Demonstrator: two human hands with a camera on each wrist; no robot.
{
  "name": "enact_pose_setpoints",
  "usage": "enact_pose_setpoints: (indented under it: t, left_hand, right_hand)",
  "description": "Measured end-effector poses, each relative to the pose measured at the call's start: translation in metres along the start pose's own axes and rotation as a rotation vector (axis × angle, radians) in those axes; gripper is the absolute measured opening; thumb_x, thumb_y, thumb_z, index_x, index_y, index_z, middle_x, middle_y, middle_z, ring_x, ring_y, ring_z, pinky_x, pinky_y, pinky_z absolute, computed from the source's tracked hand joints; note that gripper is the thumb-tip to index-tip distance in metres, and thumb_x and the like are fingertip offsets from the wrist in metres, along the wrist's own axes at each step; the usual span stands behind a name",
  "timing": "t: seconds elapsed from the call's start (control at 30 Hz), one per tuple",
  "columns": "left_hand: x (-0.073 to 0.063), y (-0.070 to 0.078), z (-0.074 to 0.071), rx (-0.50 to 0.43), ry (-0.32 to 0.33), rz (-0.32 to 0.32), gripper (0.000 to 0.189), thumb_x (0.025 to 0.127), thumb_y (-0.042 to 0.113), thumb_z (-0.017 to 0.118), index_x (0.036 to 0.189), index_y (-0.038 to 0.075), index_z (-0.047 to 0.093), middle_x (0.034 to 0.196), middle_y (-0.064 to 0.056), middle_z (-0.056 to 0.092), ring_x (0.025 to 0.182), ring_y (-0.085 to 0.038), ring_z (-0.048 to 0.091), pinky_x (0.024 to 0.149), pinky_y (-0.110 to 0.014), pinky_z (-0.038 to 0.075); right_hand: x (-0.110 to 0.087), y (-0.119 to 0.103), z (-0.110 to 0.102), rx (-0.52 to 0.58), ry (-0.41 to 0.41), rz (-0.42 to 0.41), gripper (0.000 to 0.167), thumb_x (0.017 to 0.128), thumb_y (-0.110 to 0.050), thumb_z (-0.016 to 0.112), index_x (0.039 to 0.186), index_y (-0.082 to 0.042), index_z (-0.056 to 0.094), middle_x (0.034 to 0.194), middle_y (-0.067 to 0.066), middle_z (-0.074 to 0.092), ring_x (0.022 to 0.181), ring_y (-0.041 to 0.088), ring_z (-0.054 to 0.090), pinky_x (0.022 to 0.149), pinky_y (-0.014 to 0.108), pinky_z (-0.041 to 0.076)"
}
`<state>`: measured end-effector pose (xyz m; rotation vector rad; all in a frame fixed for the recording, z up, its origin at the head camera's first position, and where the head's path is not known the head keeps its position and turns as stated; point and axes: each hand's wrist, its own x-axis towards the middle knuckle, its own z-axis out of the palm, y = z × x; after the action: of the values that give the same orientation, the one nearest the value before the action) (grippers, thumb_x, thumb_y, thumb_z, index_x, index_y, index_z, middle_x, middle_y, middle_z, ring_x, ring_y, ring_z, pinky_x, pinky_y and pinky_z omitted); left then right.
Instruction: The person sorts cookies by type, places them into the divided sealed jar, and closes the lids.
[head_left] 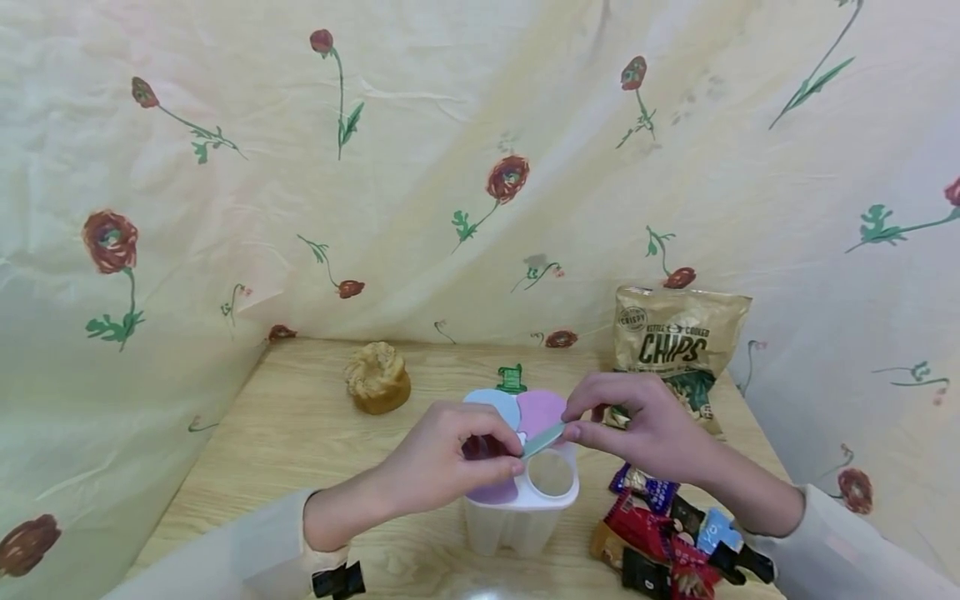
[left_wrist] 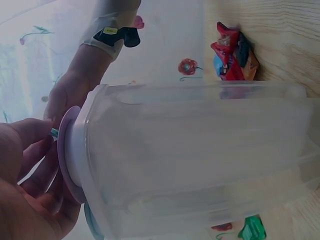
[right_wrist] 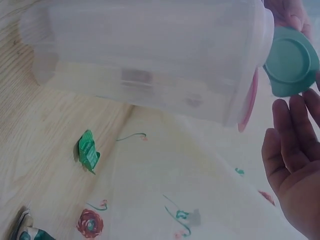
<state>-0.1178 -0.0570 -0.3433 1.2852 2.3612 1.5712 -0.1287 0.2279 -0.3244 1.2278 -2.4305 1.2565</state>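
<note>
A tall translucent plastic container stands upright on the table, with a white top. Blue, pink and purple lids cover three of its round openings; the front right opening is uncovered. Above that opening, a small green lid is tilted between both hands. My left hand pinches its left edge, with thumb and fingertips over the purple lid. At the opposite edge, my right hand pinches it between thumb and index finger.
A ring-shaped cake sits at the back left. Behind the container lies a green wrapped packet. A chips bag stands at the back right, with several small wrapped snacks in front of it. Floral cloth hangs behind the table.
</note>
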Motion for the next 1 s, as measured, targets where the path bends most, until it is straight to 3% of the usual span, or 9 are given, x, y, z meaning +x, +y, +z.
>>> enact_pose_setpoints:
  t: [0.17,0.37,0.6,0.77,1.0]
  left_hand:
    - [-0.002,-0.002,0.002,-0.013,0.009,-0.012,0.005,0.089,0.017,0.081,0.093,0.017,0.077,0.085,0.010,0.071,0.075,-0.001,0.060,0.064,-0.022,0.055]
    - [-0.003,-0.002,0.003,0.002,0.024,-0.022,0.005,0.089,0.018,0.081,0.093,0.018,0.077,0.085,0.012,0.071,0.075,-0.001,0.059,0.064,-0.022,0.054]
    - [-0.002,0.000,0.003,0.025,0.034,-0.018,0.007,0.088,0.016,0.082,0.093,0.018,0.077,0.086,0.012,0.072,0.075,-0.001,0.058,0.064,-0.021,0.054]
    - [-0.002,0.001,0.002,0.035,0.039,-0.017,0.007,0.088,0.015,0.081,0.093,0.017,0.077,0.086,0.012,0.072,0.075,-0.001,0.059,0.064,-0.021,0.054]
    - [-0.002,0.000,0.001,0.044,0.038,-0.015,0.006,0.088,0.014,0.081,0.093,0.017,0.078,0.085,0.012,0.072,0.075,-0.001,0.059,0.065,-0.021,0.054]
  right_hand:
    - [-0.011,0.004,-0.007,0.012,-0.019,0.129,0.024,0.095,-0.003,0.071,0.106,-0.024,0.076,0.100,-0.010,0.075,0.084,0.009,0.069,0.070,0.028,0.059]
    - [-0.026,0.021,-0.016,0.008,-0.014,0.217,0.022,0.097,-0.003,0.068,0.107,-0.021,0.075,0.097,-0.005,0.075,0.083,0.011,0.071,0.070,0.028,0.060]
    - [-0.047,0.057,-0.029,0.054,-0.052,0.344,0.016,0.099,-0.008,0.067,0.110,-0.017,0.074,0.098,-0.001,0.075,0.086,0.019,0.072,0.073,0.029,0.060]
    - [-0.063,0.086,-0.030,0.038,-0.109,0.451,0.013,0.099,-0.016,0.068,0.111,-0.016,0.074,0.101,0.003,0.074,0.087,0.014,0.070,0.073,0.028,0.059]
    - [-0.089,0.125,-0.028,0.013,-0.215,0.478,0.018,0.099,-0.018,0.069,0.115,-0.012,0.073,0.106,0.008,0.073,0.088,0.009,0.069,0.072,0.027,0.059]
